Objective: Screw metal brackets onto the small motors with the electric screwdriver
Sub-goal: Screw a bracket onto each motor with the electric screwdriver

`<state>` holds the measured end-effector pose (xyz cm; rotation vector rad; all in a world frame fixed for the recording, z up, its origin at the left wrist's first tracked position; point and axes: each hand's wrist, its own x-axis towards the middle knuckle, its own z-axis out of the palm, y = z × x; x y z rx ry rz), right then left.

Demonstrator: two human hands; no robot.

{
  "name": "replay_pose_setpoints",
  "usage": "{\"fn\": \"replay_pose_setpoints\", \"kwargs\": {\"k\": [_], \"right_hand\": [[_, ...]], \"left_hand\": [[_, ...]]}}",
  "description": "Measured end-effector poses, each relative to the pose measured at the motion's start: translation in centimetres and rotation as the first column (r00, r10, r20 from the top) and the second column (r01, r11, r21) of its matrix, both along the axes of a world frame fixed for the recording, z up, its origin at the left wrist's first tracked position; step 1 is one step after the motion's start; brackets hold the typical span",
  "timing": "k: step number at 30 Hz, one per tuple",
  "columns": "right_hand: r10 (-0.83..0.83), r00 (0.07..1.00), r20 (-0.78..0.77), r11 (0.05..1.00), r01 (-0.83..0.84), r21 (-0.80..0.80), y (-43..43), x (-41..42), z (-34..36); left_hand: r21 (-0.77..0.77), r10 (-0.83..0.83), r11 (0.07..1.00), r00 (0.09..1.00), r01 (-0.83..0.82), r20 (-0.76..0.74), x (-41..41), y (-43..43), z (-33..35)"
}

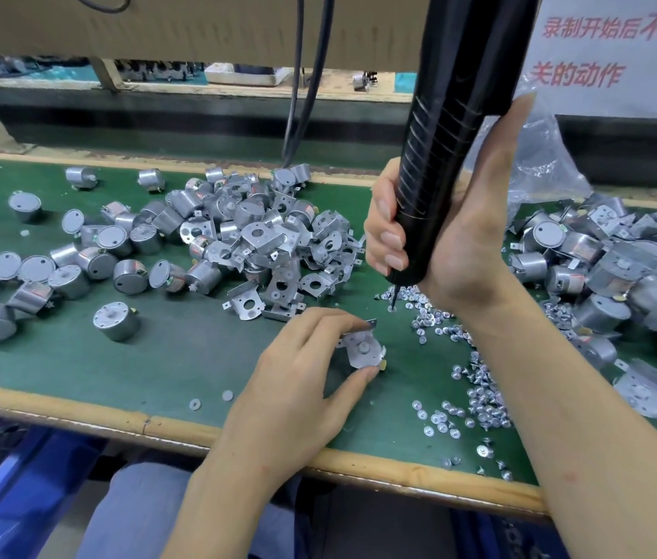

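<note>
Probably factory assembly bench [181,357]: heaped motors [76,268], brackets [278,276].

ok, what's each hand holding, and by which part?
Right hand grips the electric screwdriver round its lower barrel. Left hand pinches a bracketed motor by its edges, between fingers and thumb.

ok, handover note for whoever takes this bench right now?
Right hand grips the electric screwdriver, bit tip down among the loose screws.
Left hand pinches a motor-and-bracket assembly on the green mat.
Done: bracketed motors piled at right.
Left: screw the held assembly; bare motors left, loose brackets centre.
</note>
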<state>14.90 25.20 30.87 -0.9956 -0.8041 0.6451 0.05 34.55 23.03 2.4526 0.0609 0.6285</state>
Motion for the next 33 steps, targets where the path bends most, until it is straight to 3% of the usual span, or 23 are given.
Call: {"fn": "replay_pose_setpoints", "kwargs": {"k": [6, 18, 33], "right_hand": [[0.048, 0.999, -0.016, 0.998, -0.047, 0.033, 0.0, -0.5, 0.0], [0.448, 0.884, -0.136, 0.894, -0.442, 0.069, 0.4, -1.8, -0.5], [0.518, 0.837, -0.176, 0.853, -0.521, 0.031, 1.0, -2.0, -1.0]], "left_hand": [[-0.008, -0.008, 1.000, 1.000, 0.008, -0.022, 0.1, 0.1, -0.2], [-0.020, 0.009, 1.000, 1.000, -0.009, 0.025, 0.2, 0.2, -0.3], [-0.055, 0.022, 0.998, 0.999, -0.024, -0.026, 0.4, 0.0, 0.0]]}}
